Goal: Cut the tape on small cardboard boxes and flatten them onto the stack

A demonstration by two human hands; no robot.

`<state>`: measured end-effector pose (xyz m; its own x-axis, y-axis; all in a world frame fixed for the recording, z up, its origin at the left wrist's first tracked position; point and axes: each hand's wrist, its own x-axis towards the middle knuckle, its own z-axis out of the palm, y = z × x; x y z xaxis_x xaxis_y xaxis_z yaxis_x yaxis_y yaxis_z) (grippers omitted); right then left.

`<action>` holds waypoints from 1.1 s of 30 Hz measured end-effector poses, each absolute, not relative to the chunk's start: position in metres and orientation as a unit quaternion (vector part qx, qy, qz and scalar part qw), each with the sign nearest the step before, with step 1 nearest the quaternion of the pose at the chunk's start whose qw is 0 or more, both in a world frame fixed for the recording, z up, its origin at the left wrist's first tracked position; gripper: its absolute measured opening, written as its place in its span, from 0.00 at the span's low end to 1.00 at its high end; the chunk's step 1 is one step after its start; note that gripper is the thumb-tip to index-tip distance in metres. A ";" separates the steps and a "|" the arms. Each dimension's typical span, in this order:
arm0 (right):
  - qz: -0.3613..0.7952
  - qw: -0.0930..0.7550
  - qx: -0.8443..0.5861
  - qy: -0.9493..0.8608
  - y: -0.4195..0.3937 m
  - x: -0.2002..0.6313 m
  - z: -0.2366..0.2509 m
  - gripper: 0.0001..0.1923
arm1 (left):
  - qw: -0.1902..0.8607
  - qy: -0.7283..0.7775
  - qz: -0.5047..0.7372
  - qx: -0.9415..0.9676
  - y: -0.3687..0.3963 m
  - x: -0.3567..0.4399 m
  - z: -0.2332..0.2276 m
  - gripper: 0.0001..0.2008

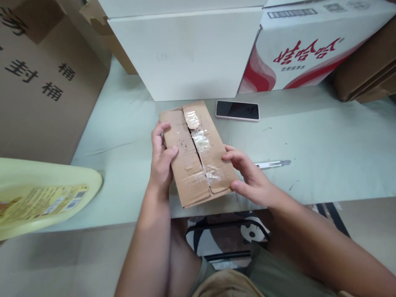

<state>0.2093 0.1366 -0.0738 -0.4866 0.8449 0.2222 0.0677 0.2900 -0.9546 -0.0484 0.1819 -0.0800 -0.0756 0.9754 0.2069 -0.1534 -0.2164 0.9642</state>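
A small brown cardboard box (pixel 182 165) is between my two hands, over the front part of the table. Clear tape runs in patches along its middle seam, where a dark narrow gap shows between the flaps. My left hand (pixel 162 159) grips the box's left edge, thumb on the top face. Along the right edge my right hand (pixel 247 175) holds it near the lower corner, fingers curled over the side. A utility knife (pixel 272 164) lies just beyond my right hand, its handle partly hidden. The underside of the box cannot be seen.
A phone (pixel 237 110) lies behind the box. White cartons (pixel 192 53) and a red-and-white carton (pixel 309 53) line the back. Large brown cartons stand at the left (pixel 46 99) and right (pixel 368 66). A yellow-green bottle (pixel 62 194) juts in at the left front edge of the table (pixel 324 173).
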 end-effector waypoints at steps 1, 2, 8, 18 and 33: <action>0.499 0.391 -0.325 -0.702 0.136 0.208 -0.074 0.24 | 0.468 0.411 0.609 0.490 0.182 -0.048 -0.081 0.34; 0.498 0.393 -0.325 -0.701 0.135 0.207 -0.074 0.23 | 0.467 0.405 0.614 0.490 0.183 -0.047 -0.082 0.34; 0.496 0.396 -0.324 -0.701 0.133 0.207 -0.075 0.23 | 0.466 0.375 0.636 0.488 0.191 -0.047 -0.087 0.33; 0.177 0.205 -0.637 -0.722 0.137 0.279 -0.070 0.16 | 0.441 0.387 0.660 0.469 0.196 -0.041 -0.081 0.21; 0.230 0.495 -0.601 -0.584 0.124 0.275 -0.045 0.13 | 0.425 0.396 0.648 0.492 0.195 -0.019 -0.079 0.24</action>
